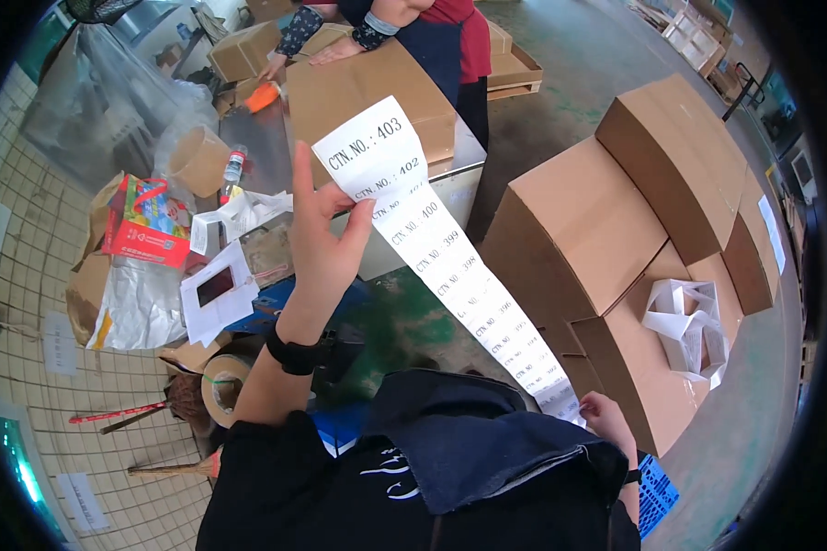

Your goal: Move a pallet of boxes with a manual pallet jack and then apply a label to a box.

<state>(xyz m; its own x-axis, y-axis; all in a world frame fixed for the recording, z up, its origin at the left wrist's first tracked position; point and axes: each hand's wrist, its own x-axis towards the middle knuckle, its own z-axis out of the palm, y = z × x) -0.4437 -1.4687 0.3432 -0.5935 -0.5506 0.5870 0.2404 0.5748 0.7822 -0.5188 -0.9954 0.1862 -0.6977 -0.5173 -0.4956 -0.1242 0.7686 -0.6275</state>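
A long strip of white printed labels stretches diagonally in front of me, from upper left down to lower right. Near its upper end, my left hand pinches the strip's left edge between thumb and fingers, with one finger pointing up. The strip's top label stands free above that grip and curls a little. At the lower right, my right hand is closed on the other end, where the labels bunch together. A black band circles my left wrist.
Large cardboard boxes stand at right, with a folded white label strip on top. Across the table, a co-worker's hands rest on a carton. At left lie a phone, papers, a red bag and a tape roll.
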